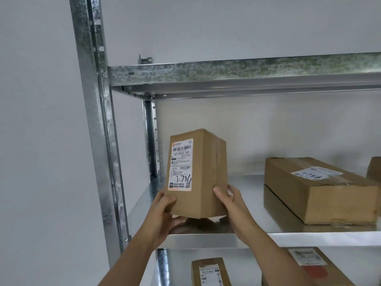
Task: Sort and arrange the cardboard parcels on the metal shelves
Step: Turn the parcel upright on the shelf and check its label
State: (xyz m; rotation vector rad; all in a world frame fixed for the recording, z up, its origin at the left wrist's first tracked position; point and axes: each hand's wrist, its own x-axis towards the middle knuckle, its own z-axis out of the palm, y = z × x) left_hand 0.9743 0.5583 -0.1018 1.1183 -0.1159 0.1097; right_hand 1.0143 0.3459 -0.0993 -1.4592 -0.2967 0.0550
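From your head camera, you are holding a tall cardboard parcel [195, 172] upright with both hands at the left end of the middle shelf [247, 237]. Its lower edge sits just above the shiny shelf plate, tilted a little, and whether it touches the metal you cannot tell; its reflection shows darkly underneath. A white shipping label [180, 164] with barcodes and a handwritten number faces you on its left front face.

Your left hand [162, 213] grips the parcel's lower left corner, thumb on the front face and fingers curled under the bottom. Your right hand [231, 205] is clamped on the lower right side, thumb pressed on the near face and fingers wrapped round the far side.

To the right on the same shelf, well apart from the held parcel, a long flat box [317, 190] lies on its side with a white label on top; a second flat piece of cardboard seems to lie under it, though that may be a reflection. At the far right edge a corner of another box [374, 168] just shows.

Above, the upper shelf rail [237, 72] runs across, fixed to the galvanised upright post [92, 120] on the left.

On the lower shelf, near the bottom of the view, a small labelled parcel [209, 272] lies left of centre, and a larger box [313, 265] with a white label and a red mark lies to its right, partly behind your right forearm
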